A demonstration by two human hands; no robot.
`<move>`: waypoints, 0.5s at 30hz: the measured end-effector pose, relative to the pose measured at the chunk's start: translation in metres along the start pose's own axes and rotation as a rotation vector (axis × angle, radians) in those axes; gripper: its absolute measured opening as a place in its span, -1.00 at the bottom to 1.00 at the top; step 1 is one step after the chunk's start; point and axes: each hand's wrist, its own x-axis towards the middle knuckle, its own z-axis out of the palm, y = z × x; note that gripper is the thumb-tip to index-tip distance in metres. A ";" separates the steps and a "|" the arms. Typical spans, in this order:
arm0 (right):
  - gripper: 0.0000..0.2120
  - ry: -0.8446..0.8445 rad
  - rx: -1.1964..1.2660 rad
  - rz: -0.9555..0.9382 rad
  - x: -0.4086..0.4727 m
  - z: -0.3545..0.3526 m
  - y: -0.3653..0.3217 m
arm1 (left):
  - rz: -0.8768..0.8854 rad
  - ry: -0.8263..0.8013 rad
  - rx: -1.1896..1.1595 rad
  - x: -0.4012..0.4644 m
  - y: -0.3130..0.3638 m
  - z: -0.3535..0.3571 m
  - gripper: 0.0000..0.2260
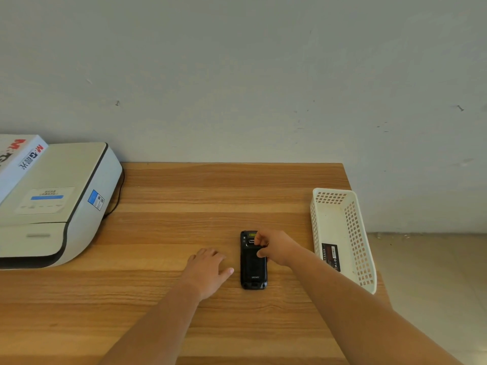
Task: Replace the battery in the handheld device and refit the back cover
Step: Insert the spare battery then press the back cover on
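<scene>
- Head view is filled mostly by the desk (210, 196), a wood-grain top pushed against a plain wall; it serves as the work surface, and its middle is left bare around the job.
- Far left on the desk, a printer (52, 204) is parked with a box (18, 156) lying on top of it, well apart from the work.
- Along the right edge a white basket (334, 227) is set lengthwise, near the right forearm; a battery (330, 256) is kept in it, label up, probably so that it is within easy reach for the swap.
- At centre front the device (253, 270) is laid face down, its back upward and its long axis pointing away from the person, so that the cover can be worked on.
- Left hand (207, 272) is rested flat on the desk just beside the device, fingers spread and holding nothing; it seems placed there to steady the device if needed.
- Right hand (274, 246) is curled over the device's top end, thumb and fingers drawn together on its upper right edge, apparently at the cover or its latch.
- Whether the cover is being prised off or pressed home cannot be told.
</scene>
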 end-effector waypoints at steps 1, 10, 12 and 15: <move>-0.77 0.010 -0.005 -0.003 0.000 0.001 0.001 | -0.001 -0.001 0.000 0.000 0.000 0.000 -0.53; -0.69 0.057 -0.057 -0.032 0.003 0.010 0.005 | 0.000 -0.002 -0.003 0.001 -0.002 0.003 -0.55; -0.68 0.067 -0.077 -0.042 0.004 0.012 0.006 | 0.002 -0.003 -0.013 0.001 -0.002 0.003 -0.56; -0.68 0.078 -0.115 -0.051 0.004 0.014 0.009 | 0.003 -0.001 -0.018 0.001 -0.002 0.003 -0.56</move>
